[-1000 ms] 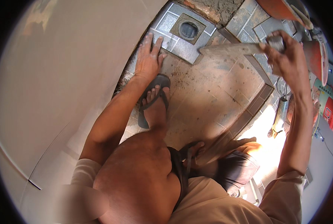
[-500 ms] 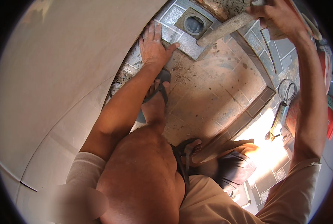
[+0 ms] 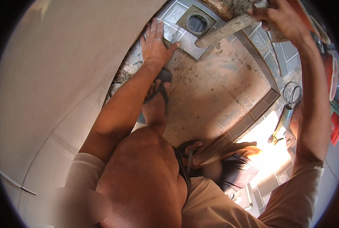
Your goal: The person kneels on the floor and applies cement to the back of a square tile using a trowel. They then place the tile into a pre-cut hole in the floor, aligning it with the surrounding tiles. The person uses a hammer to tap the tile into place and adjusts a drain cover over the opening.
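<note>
My left hand (image 3: 153, 47) lies flat, fingers spread, on the left part of a grey patterned tile (image 3: 190, 47) at the far end of the floor recess. A round drain opening (image 3: 197, 24) sits in a square cutout of that tile. My right hand (image 3: 281, 19) grips a hammer (image 3: 226, 32) close to its grey head, which is partly hidden by the fingers. The butt of its wooden handle points down left and is at the tile's near right edge; whether it touches cannot be told.
A pale smooth panel (image 3: 63, 76) rises along the left. The recess floor (image 3: 215, 91) carries crumbs of mortar and has a raised tiled curb (image 3: 262, 104) on its right. Beyond the curb lies a tool with a wire loop (image 3: 287, 110). My sandalled feet stand in the recess.
The hammer's handle end has shifted slightly left along the tile with my right hand. My left hand stays flat in nearly the same place. The whole view has moved a little.
</note>
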### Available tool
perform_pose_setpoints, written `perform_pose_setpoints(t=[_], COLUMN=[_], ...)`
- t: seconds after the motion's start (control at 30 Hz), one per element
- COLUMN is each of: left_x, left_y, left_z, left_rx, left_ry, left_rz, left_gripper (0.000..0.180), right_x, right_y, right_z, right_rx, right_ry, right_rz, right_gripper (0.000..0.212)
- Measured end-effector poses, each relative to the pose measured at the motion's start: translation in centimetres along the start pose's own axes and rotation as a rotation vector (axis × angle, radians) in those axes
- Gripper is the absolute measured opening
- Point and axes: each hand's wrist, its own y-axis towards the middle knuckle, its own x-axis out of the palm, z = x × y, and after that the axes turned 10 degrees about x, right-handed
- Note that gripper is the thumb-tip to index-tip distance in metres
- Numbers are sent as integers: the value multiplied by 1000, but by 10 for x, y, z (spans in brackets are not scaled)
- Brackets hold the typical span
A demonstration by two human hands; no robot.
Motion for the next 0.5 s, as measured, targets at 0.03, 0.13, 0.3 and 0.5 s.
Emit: perform_pose_setpoints(t=[0.03, 0.13, 0.3, 0.5], left_x=[1, 9, 7, 5], left_y=[-6, -28, -43, -49], left_z=[-6, -29, -26, -28], left_rx=[41, 153, 290, 311], left_ry=[5, 33, 112, 122], left_rz=[18, 50, -31, -53], left_gripper=[103, 93, 71, 60], right_x=[6, 13, 38, 40], right_y=[-4, -19, -32, -49], right_z=[-6, -19, 20, -4], right_rx=[-3, -105, -521, -545], right_ry=[-5, -31, -89, -182], right_rz=[7, 39, 85, 193], right_gripper=[16, 15, 23, 24])
